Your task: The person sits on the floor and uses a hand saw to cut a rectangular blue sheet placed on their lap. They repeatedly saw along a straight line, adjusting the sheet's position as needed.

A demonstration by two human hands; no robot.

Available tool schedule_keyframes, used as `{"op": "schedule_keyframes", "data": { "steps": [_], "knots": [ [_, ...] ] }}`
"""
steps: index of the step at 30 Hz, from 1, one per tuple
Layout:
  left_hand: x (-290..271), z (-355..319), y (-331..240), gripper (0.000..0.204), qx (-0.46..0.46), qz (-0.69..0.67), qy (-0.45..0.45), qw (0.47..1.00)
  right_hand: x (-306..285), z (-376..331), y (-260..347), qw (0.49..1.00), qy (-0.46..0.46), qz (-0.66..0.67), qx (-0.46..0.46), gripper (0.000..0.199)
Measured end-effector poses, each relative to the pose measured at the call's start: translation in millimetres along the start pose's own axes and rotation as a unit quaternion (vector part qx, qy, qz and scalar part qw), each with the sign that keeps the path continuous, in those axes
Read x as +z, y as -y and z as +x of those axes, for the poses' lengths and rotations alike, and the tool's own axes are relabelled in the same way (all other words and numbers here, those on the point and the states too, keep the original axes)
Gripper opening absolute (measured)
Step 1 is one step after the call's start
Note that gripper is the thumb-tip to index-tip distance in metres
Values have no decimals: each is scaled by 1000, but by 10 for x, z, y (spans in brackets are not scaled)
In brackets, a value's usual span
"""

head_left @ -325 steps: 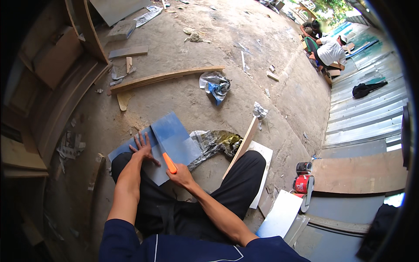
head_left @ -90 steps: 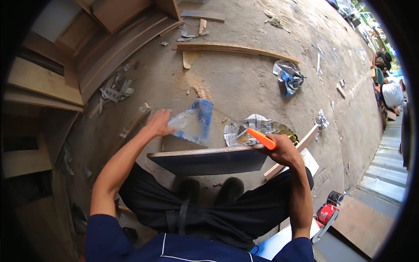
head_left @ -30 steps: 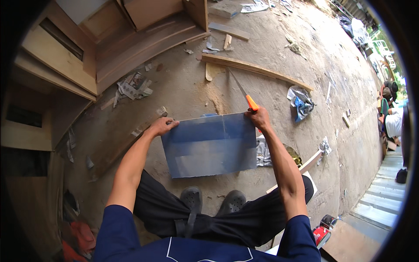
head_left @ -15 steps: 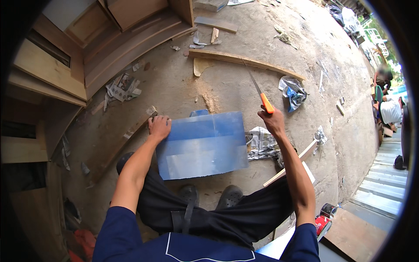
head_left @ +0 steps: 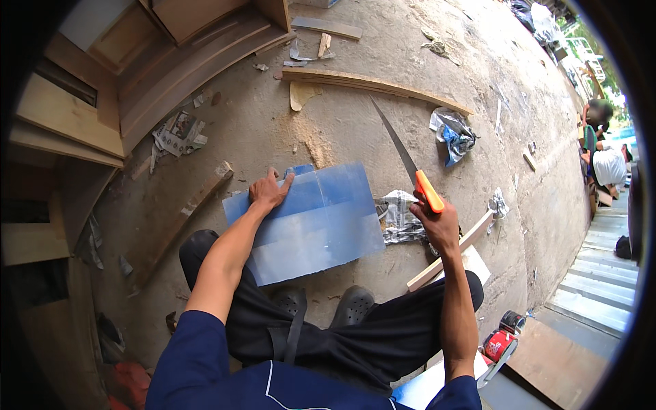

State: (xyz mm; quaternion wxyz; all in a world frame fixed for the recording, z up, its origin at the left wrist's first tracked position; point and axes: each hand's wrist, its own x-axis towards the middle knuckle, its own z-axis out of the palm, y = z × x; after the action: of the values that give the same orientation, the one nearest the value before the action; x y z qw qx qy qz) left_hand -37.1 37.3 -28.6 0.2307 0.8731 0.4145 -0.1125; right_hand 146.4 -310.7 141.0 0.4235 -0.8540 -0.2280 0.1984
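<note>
A blue rectangular sheet point(head_left: 321, 225) lies flat on the dusty concrete floor in front of my crossed legs. My left hand point(head_left: 268, 192) rests on its upper left corner with the fingers spread. My right hand point(head_left: 435, 223) is raised to the right of the sheet and grips the orange handle of a hand saw point(head_left: 403, 158). The saw's thin blade points up and away from me, off the sheet.
Crumpled newspaper point(head_left: 400, 217) lies right of the sheet, beside a wooden strip point(head_left: 451, 251). A long curved plank point(head_left: 372, 85) and a plastic bag point(head_left: 452, 132) lie further off. Wooden panels point(head_left: 171, 61) are stacked at left. A red can point(head_left: 499, 342) stands lower right. People sit far right point(head_left: 605, 157).
The blue sheet, held up between both hands a second ago, now lies flat on the floor. My right hand has let go of it and moved right with the saw.
</note>
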Motion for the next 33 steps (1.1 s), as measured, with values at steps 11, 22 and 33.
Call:
{"op": "schedule_keyframes", "data": {
  "steps": [11, 22, 33],
  "knots": [
    [-92, 277, -228, 73, 0, -7, -28, 1000, 68, -30, 58, 999, 4, 49, -12, 42],
    [89, 176, -323, 54, 34, 66, -133, 988, 139, -220, 186, 994, 63, 84, -1, 45],
    [633, 63, -642, 49, 37, 17, -190, 981, 745, -599, 428, 988, 78, 107, 75, 32]
  ]
}}
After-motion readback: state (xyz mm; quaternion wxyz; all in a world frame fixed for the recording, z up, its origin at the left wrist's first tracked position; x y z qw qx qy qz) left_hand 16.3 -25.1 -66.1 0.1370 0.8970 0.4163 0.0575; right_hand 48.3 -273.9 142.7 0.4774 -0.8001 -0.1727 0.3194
